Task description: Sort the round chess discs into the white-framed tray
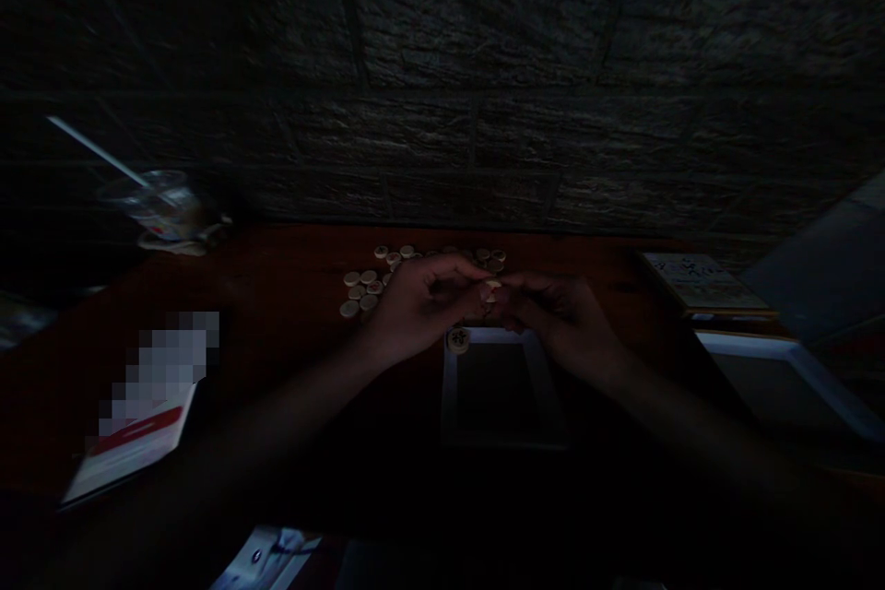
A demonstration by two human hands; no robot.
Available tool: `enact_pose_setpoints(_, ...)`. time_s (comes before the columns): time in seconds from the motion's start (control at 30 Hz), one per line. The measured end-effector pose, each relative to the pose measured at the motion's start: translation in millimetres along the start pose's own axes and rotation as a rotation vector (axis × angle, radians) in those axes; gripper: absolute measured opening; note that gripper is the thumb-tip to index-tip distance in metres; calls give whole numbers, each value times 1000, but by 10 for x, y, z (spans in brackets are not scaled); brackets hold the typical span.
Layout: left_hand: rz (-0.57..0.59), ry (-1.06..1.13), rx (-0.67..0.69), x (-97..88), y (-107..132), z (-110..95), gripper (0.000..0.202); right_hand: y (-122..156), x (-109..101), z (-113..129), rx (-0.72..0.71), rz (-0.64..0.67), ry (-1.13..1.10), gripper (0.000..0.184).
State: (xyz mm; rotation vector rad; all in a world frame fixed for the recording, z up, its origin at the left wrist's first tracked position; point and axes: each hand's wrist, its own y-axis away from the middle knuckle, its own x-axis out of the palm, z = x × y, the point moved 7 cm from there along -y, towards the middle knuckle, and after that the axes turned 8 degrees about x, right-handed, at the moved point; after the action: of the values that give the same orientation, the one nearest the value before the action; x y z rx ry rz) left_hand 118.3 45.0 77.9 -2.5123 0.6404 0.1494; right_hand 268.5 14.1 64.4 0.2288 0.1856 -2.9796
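Head cam: v dark room, rough grey stone wall (pixel 484 64) behind a dark red wooden table (pixel 290 313). Left hand (pixel 415 309) & right hand (pixel 560 318) meet mid-table, fingers curled tight, both pinching one small pale round disc (pixel 490 289) just above a white-rimmed rectangular tray (pixel 448 387). Pile of pale round discs (pixel 366 290) lies just behind.

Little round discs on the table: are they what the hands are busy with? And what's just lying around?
In hand: left hand, right hand, small pale round disc at their fingertips, heap of pale round discs behind, white-rimmed dark tray beneath.

Lying about: clear plastic cup with straw, white and red paper card, pale printed board, second white-rimmed tray at the right.
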Motion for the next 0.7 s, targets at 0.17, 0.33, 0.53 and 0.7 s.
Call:
enact_pose_setpoints(0.17,16,17,57,37,14,-53,20,-1,-1,22,-52,-14,-32,22)
enact_pose_setpoints(0.33,63,11,83,109,49,-65,28,-6,-24,17,-35,-43,-37,28)
enact_pose_setpoints(0.53,38,63,63,129,50,-55,26,-11,-28,-39,58,-62,-109,30)
enact_pose_setpoints(0.7,2,167,14,92,39,5,30,-22,-16,-42,88,-42,-194,27)
